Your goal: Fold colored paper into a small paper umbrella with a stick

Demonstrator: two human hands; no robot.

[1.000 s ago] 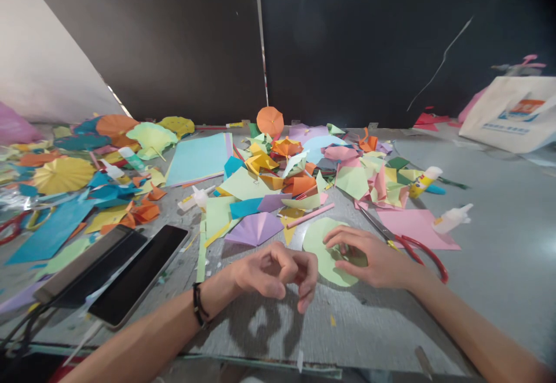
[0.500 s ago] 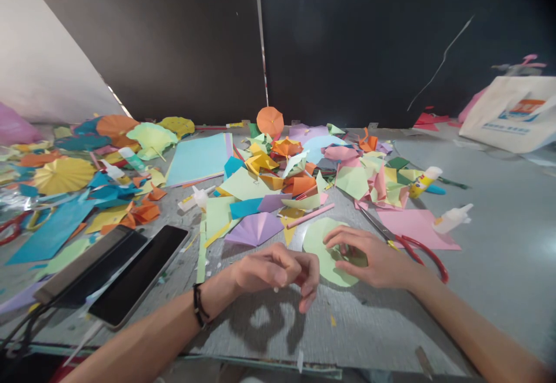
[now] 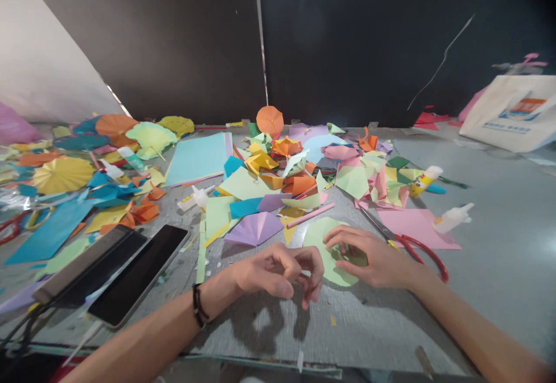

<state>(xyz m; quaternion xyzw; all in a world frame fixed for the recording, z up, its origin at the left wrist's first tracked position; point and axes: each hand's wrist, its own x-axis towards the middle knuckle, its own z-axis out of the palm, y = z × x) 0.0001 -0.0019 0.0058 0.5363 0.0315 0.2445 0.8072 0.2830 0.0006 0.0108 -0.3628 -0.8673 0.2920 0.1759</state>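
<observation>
A pale green paper disc [image 3: 315,241] lies flat on the grey table. My right hand [image 3: 369,255] rests over its right side, fingers bent and spread, the tips touching the paper; they do not grip it. Just left of the disc, my left hand [image 3: 278,273] hovers above the tabletop, casting a shadow beneath. Its fingers are loosely curled and apart, the thumb separate from them, and nothing shows between them. Beside my right hand are red-handled scissors [image 3: 419,250], partly on a pink sheet [image 3: 434,235]. A pleated purple paper piece [image 3: 255,228] sits beyond my left hand.
Folded paper scraps [image 3: 299,186] heap across the middle. A phone [image 3: 141,273] lies at left. White glue bottles [image 3: 454,219] and a yellow glue stick [image 3: 425,181] are at right. A pink paper roll [image 3: 310,215] lies behind the disc. A white bag [image 3: 508,116] stands far right.
The thumb and fingers of my left hand have moved apart, and a tiny white bit under them no longer shows. The hand has shifted slightly right. My right hand stays put.
</observation>
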